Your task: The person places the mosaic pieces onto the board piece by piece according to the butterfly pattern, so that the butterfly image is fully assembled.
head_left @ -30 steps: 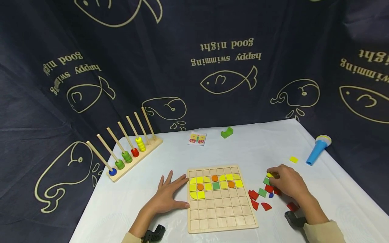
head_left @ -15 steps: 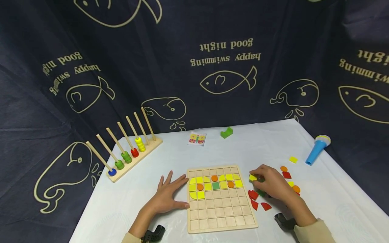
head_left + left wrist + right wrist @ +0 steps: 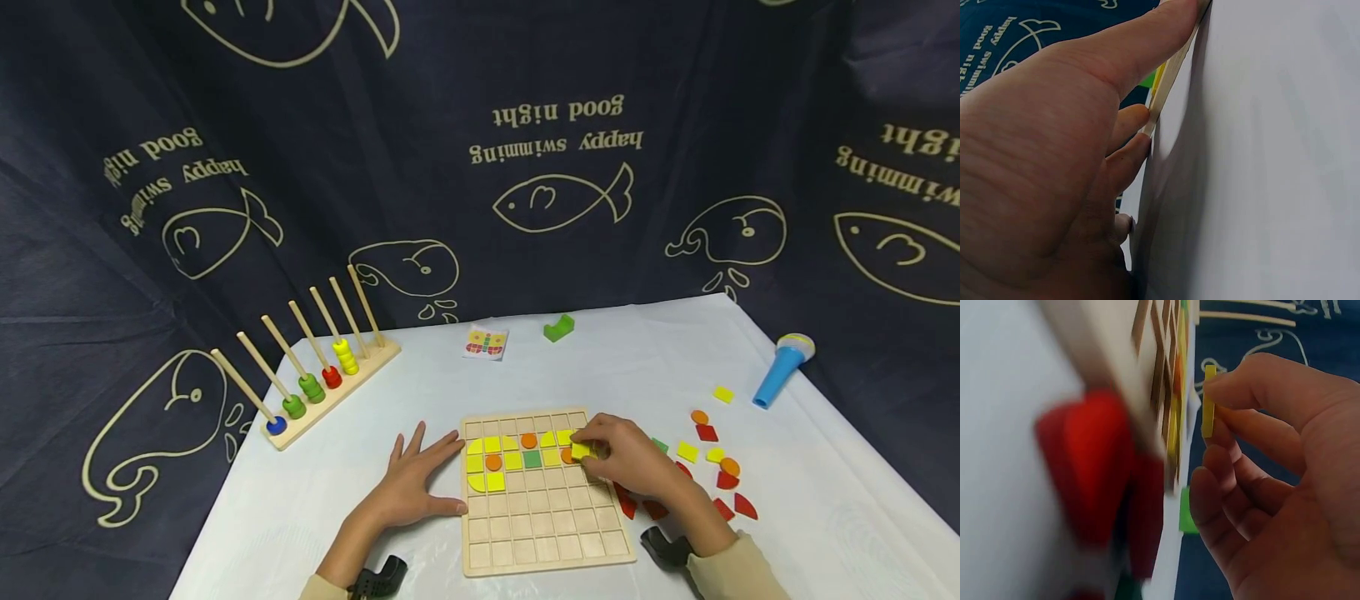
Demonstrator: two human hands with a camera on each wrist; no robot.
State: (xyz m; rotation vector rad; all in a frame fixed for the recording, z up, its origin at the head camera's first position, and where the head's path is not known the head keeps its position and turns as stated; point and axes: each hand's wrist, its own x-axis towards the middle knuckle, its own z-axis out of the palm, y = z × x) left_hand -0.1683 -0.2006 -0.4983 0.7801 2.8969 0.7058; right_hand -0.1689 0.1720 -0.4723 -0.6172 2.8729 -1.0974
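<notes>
A gridded wooden board [image 3: 549,527] lies flat on the white table, with yellow, orange and green tiles in its upper rows. My left hand [image 3: 408,487] has its fingers spread; the thumb and index fingertip touch the board's left edge, as the left wrist view also shows. Over the upper right of the board, my right hand [image 3: 633,460] pinches a yellow square tile [image 3: 1209,403] between thumb and fingers. In the right wrist view the tile is on edge, apart from the board. The right hand hides the board's upper right corner.
Loose tiles, among them a red quarter piece [image 3: 745,506] and an orange disc [image 3: 730,467], lie right of the board. A bead rack [image 3: 337,395] stands back left. Behind the board are a butterfly card [image 3: 486,342] and a green block [image 3: 559,327]. A toy microphone [image 3: 782,372] lies far right.
My right hand has picked the yellow tile from the loose pieces and carried it left over the board. Tiles it covered earlier now show. The left hand has stayed in place.
</notes>
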